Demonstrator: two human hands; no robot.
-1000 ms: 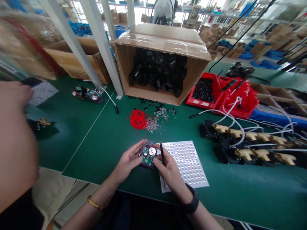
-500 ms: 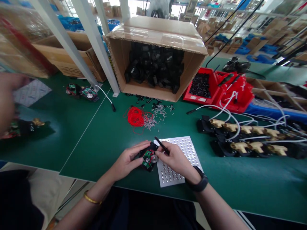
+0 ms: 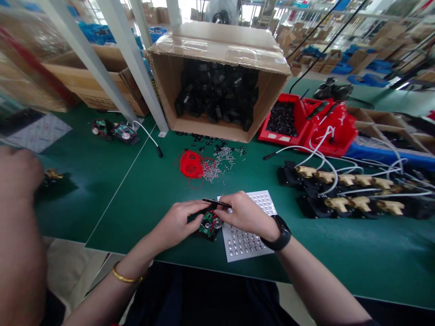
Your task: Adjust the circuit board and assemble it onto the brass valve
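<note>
A green circuit board [image 3: 206, 223] with red wires sits in a small black housing [image 3: 212, 236] on the table in front of me. My left hand [image 3: 177, 222] grips this housing from its left side, thumb at the near edge of the board and fingers stretched along the far side. Pinched in my right hand [image 3: 244, 215] is a thin black pen-like tool [image 3: 215, 202], lying almost level above the far edge of the housing. The right fingertips are close to the board's right side and hide part of it. Under that hand lies a white sheet [image 3: 250, 256] with rows of small silver discs.
A red wire bundle [image 3: 190, 164] and loose metal pins [image 3: 212, 172] lie farther out. Behind stands a carton [image 3: 217, 129] of black parts. Red bins [image 3: 280, 136] and brass-fitted units [image 3: 340, 203] are at right. A co-worker's arm [image 3: 20, 226] reaches in at left.
The tool in my right hand has swung from a steep slant to nearly level, its end pointing left. The co-worker's arm has come lower and farther into view.
</note>
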